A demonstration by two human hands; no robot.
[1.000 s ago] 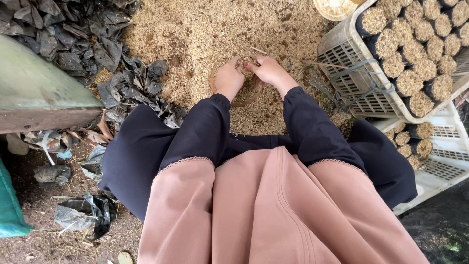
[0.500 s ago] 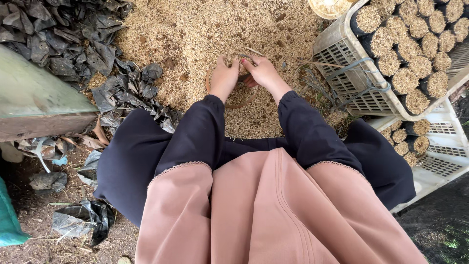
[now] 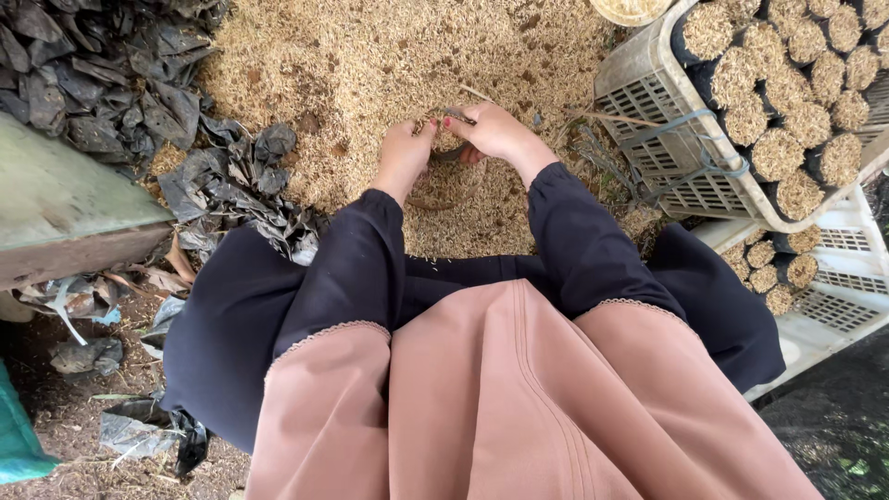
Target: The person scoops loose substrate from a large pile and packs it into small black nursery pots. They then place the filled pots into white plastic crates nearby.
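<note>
1. Showing both hands at upper centre of the frame: left hand (image 3: pixel 405 148) and right hand (image 3: pixel 495 134) curl from either side around a small black bag (image 3: pixel 448 146), its mouth packed with husk.
2. Bag: thin, limp film, probably light and easily torn; best held around its sides near the rim, with support beneath.
3. Husk heap (image 3: pixel 370 65): loose, dry, spills readily.
4. White crate (image 3: pixel 667 139), upper right, holds filled bags upright.
5. Empty black bags (image 3: pixel 102 83) lie crumpled, upper left.

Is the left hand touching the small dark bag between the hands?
Touching. The head view shows the left hand pressed against the small dark bag, with no gap; the right hand grips its other side.
</note>
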